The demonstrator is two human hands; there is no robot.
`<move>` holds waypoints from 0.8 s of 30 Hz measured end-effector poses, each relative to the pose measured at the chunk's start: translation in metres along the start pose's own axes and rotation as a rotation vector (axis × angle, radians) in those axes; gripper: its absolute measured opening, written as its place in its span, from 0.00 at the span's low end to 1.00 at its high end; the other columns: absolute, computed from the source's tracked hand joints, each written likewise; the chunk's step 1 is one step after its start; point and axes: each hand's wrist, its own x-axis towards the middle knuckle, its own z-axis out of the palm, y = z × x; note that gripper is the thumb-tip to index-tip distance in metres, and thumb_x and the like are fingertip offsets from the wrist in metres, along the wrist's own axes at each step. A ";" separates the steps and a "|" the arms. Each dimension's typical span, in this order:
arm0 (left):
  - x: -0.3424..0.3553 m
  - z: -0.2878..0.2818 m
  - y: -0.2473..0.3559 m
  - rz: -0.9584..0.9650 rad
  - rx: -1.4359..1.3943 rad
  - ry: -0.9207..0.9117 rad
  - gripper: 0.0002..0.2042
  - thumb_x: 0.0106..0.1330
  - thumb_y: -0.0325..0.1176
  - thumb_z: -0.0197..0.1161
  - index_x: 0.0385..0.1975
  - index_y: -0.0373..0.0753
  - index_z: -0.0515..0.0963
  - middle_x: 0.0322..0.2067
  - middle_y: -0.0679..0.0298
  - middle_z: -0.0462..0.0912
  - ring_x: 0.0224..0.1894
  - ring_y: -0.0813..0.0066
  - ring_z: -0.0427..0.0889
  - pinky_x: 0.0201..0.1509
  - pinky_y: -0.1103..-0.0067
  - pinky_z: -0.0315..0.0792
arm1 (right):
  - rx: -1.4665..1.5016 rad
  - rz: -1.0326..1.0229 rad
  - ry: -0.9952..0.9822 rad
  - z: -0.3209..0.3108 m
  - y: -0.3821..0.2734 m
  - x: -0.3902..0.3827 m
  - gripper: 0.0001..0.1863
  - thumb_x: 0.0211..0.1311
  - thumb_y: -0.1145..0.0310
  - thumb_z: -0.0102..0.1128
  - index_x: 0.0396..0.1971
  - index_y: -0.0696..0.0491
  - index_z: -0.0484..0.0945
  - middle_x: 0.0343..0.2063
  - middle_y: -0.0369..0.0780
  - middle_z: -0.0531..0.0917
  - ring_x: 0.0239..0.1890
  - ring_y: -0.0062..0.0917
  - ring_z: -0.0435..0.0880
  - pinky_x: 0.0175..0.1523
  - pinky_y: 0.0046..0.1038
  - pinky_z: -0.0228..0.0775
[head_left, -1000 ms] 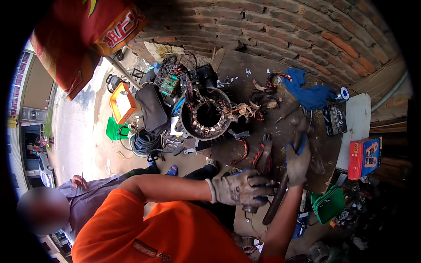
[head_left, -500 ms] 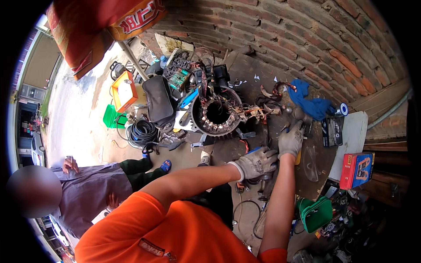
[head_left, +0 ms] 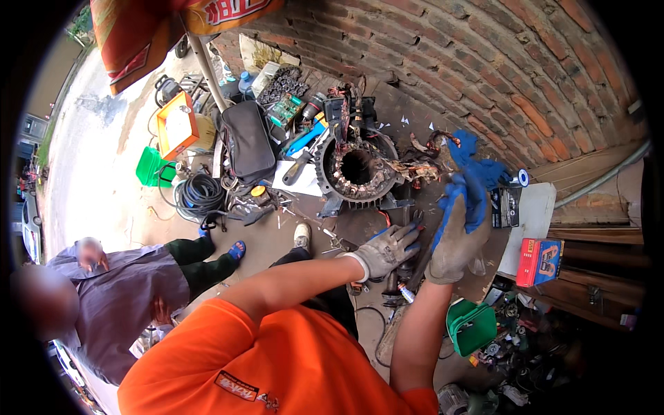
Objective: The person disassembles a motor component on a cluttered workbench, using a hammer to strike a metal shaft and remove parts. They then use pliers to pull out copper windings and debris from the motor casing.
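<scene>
My left hand (head_left: 389,252), in a grey work glove with blue fingertips, reaches forward with its fingers stretched out. It is just above dark metal parts (head_left: 393,290) at the near edge of the workbench, and nothing shows in its grip. To its right, my right hand (head_left: 458,238) is raised above the bench, fingers extended and the glove's blue palm side partly turned to view. I see nothing held in it. Ahead stands an opened electric motor housing (head_left: 322,173), a round finned casing with burnt, ragged copper windings (head_left: 413,170) spilling out to the right.
A brick wall (head_left: 443,69) closes off the back. Left of the motor lie a screwdriver (head_left: 297,168), a black bag (head_left: 246,142) and coiled cable (head_left: 200,196). On the right are a blue cloth (head_left: 477,166), a red box (head_left: 539,263) and a green bin (head_left: 472,326). Another person (head_left: 117,297) is at left.
My right hand has lifted off the metal parts on the bench and turned, its fingers now straightened. My left hand has drawn apart from it. The whole view has shifted slightly.
</scene>
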 end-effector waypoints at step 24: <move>-0.110 -0.122 -0.024 -0.119 -0.387 0.558 0.15 0.58 0.35 0.68 0.45 0.43 0.80 0.41 0.61 0.81 0.46 0.63 0.79 0.50 0.68 0.70 | -1.552 0.074 -0.712 0.187 -0.002 0.074 0.34 0.56 0.41 0.60 0.46 0.59 0.81 0.48 0.53 0.83 0.53 0.45 0.82 0.56 0.41 0.73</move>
